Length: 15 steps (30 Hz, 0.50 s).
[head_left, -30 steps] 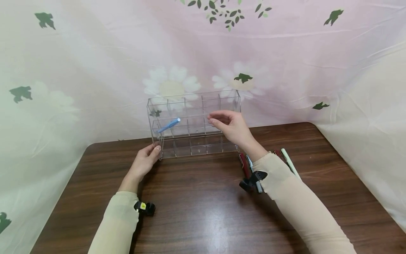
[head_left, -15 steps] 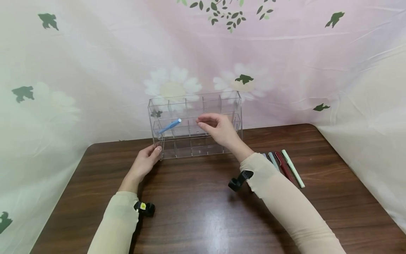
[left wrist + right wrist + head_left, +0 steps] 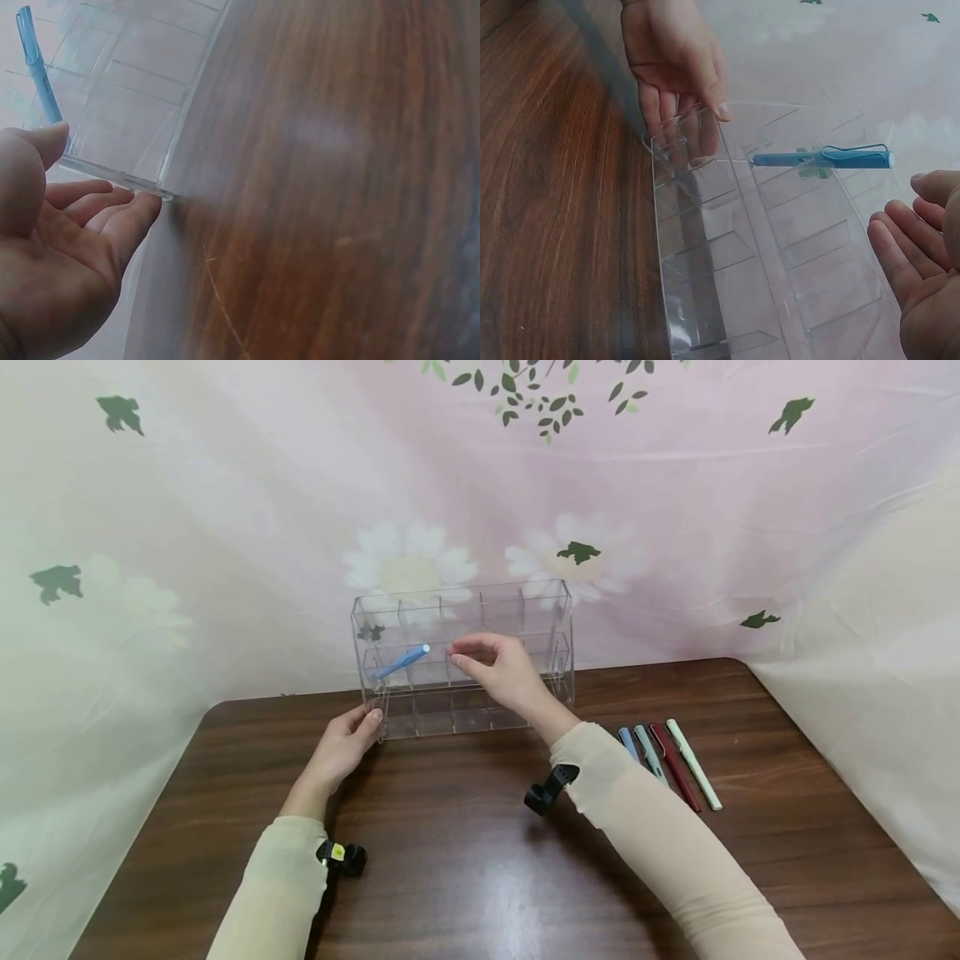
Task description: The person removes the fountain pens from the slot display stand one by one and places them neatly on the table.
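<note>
A clear plastic rack (image 3: 472, 717) with several tiered compartments stands at the back of the table. My left hand (image 3: 341, 752) grips its lower left corner, the thumb in front and the other fingers along the side panel. A blue pen (image 3: 403, 662) leans in a left compartment of the middle tier, its clipped cap end up and to the right. My right hand (image 3: 498, 672) is in front of the rack, just right of the pen. Its thumb and fingers are apart with nothing between them, as the right wrist view also shows.
Several pens lie side by side on the table at right: a blue pen (image 3: 628, 743), a grey-green pen (image 3: 651, 755), a dark red pen (image 3: 677, 768) and a pale green pen (image 3: 694, 766). My right sleeve partly covers some. A printed cloth (image 3: 285, 527) hangs behind the rack.
My right hand has moved left along the rack towards the blue pen in it. Its sleeve now uncovers more of the pens on the table. The left hand has kept its hold.
</note>
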Each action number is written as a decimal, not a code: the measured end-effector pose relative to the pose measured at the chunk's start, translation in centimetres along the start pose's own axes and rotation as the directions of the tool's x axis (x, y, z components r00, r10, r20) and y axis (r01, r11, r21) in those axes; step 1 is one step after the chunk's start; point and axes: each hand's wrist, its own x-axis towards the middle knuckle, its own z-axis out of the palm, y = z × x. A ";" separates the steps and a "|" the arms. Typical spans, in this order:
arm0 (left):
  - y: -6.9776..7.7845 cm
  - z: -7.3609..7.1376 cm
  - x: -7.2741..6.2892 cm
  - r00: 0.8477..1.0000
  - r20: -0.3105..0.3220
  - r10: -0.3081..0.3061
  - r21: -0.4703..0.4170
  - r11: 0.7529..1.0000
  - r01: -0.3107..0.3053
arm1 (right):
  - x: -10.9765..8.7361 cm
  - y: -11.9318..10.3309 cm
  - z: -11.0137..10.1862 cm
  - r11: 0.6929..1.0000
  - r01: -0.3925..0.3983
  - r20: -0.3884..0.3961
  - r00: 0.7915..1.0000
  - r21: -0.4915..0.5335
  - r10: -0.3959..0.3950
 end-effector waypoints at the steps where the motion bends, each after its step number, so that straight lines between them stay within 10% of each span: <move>1: 0.0 0.0 0.0 1.000 0.000 0.001 0.002 1.000 -0.001 | 0.1 -0.2 0.1 1.000 -0.004 0.005 1.000 -0.008 0.004; 15: 0.0 0.1 -0.1 1.000 -0.013 0.000 0.014 1.000 0.000 | 0.9 -1.2 1.3 1.000 -0.012 0.041 0.999 -0.021 0.013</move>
